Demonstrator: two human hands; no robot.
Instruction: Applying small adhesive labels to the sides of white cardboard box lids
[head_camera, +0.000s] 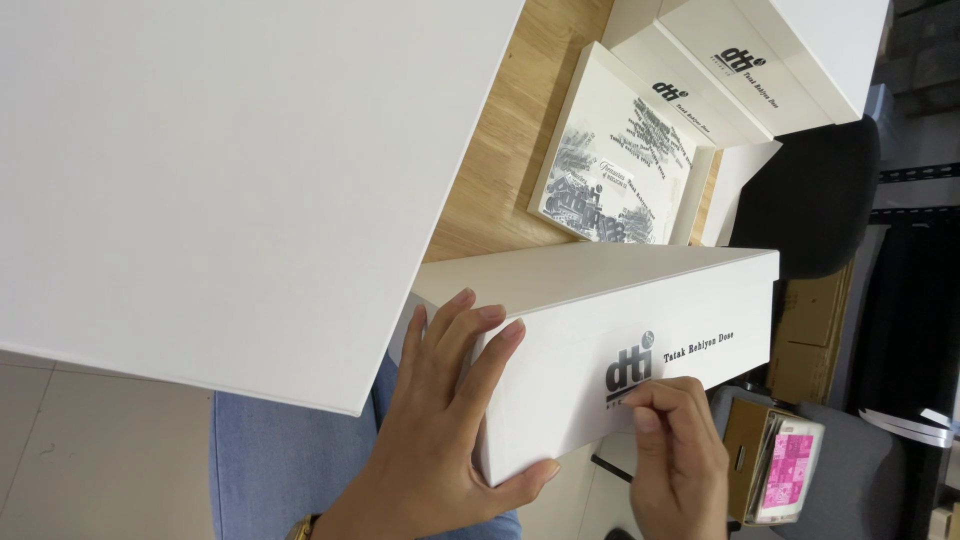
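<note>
white box held at its near end, both hands on it

the white box (610, 330) lies across the lower middle of the view, its long axis running from about 8 o'clock up to 2 o'clock. its near end sits over the person's lap, clad in blue cloth (270, 470); the far end reaches toward the black chair back (820, 195).

left hand (440, 430): at 6 o'clock in the view. palm and spread fingers lie flat over the near end face, thumb hooked under the lower corner. an open-handed brace on the box, not a fist.

right hand (680, 460): at 5 o'clock, just right of the left hand. fingertips are pinched together against the box's long side face, beside the dark printed mark. whether something thin is held between them cannot be told.

relation of note: the box extends away from both hands toward 2 o'clock; the left hand is at the end, the right hand further along the side.

surroundings: a large white panel (220, 170) fills the 10 o'clock quarter, above the wooden table (510, 150). a printed flat box (620, 160) and an open white box (760, 60) lie at 1 o'clock. a brown carton with pink-printed sheets (780, 470) stands at 4 o'clock.
</note>
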